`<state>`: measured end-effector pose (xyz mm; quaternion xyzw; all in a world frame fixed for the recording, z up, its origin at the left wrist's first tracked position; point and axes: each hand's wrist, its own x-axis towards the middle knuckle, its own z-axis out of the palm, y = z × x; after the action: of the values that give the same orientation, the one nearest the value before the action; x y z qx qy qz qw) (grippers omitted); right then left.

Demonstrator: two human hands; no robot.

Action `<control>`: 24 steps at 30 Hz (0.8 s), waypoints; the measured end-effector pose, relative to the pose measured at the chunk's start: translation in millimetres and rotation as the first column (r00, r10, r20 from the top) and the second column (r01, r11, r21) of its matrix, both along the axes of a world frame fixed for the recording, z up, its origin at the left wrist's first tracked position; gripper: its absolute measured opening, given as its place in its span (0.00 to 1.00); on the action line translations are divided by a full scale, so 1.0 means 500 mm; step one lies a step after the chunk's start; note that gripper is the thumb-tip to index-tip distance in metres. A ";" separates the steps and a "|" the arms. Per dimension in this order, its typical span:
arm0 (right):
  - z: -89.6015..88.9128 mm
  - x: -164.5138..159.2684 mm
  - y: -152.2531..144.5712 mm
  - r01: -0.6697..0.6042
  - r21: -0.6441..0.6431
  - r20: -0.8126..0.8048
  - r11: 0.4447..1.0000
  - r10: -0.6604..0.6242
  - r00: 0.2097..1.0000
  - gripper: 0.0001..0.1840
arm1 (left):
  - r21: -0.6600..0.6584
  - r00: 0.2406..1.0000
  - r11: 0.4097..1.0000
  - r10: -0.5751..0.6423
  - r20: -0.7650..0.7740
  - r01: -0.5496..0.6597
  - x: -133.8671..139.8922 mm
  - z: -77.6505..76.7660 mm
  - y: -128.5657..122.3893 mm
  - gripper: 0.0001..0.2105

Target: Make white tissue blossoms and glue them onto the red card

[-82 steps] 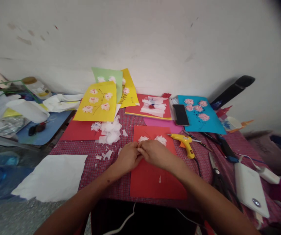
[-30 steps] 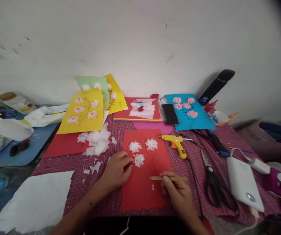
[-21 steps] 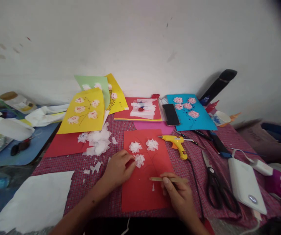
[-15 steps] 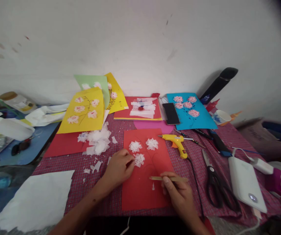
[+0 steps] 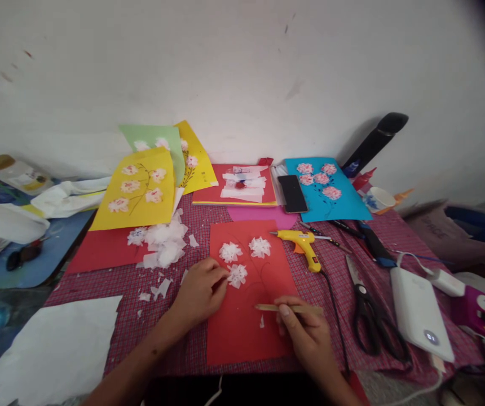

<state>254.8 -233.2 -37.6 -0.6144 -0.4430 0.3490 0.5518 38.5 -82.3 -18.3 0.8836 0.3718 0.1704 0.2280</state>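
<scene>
My right hand [image 5: 304,327] is closed on a wooden pencil [image 5: 274,308], its tip pointing left over the red sheet [image 5: 238,338]. Thin curved stems are drawn on that sheet. Three white paper flowers sit on its upper half: one at left [image 5: 229,251], one at right [image 5: 260,247] and a lower one [image 5: 238,276]. At the sheet's left edge my left hand [image 5: 202,287] rests with curled fingers, the fingertips at the lower flower's edge. Whatever they may pinch is hidden. A small white scrap [image 5: 261,321] lies below the pencil.
Right of the sheet are a yellow glue gun [image 5: 299,241] with a cord, black scissors [image 5: 367,316] and a white power bank [image 5: 422,316]. Paper petals [image 5: 166,239] lie left. Finished yellow [image 5: 141,214] and blue [image 5: 344,208] flower sheets stand behind, near a phone [image 5: 293,194].
The camera view has shifted slightly, moving the whole scene a little to the left. Both hands, the pencil and the flowers keep nearly the same places on the sheet.
</scene>
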 end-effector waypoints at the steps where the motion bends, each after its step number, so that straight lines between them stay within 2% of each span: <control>1: -0.002 0.001 -0.001 0.000 -0.006 -0.001 1.000 0.000 1.000 0.12 | 0.011 1.000 1.000 -0.014 -0.008 0.014 -0.002 -0.001 -0.001 0.10; 7: 0.003 -0.001 0.003 0.019 -0.008 -0.022 1.000 -0.020 1.000 0.11 | 0.029 0.996 0.996 -0.082 -0.032 0.083 -0.018 0.003 -0.013 0.16; 13: 0.009 -0.005 0.004 0.022 0.010 0.006 1.000 -0.022 1.000 0.12 | -0.007 0.996 0.996 -0.085 0.030 0.085 -0.026 0.004 -0.003 0.16; 18: 0.026 0.001 0.003 0.031 -0.028 0.001 0.999 -0.031 1.000 0.12 | 0.007 0.996 0.996 -0.092 -0.008 0.092 -0.026 0.004 0.003 0.16; 22: 0.067 0.018 0.050 -0.084 -0.064 0.151 0.994 0.093 0.984 0.11 | 0.036 0.994 0.993 -0.108 -0.027 0.109 -0.028 0.004 -0.001 0.15; 24: 0.091 0.021 0.093 -0.166 -0.054 0.265 0.985 0.174 0.949 0.15 | 0.042 0.993 0.992 -0.114 -0.026 0.115 -0.029 0.004 -0.002 0.15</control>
<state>265.1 -186.9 8.0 -0.6240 -0.5593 0.3155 0.4452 24.0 -83.2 -16.4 0.9101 0.3194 0.1548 0.2137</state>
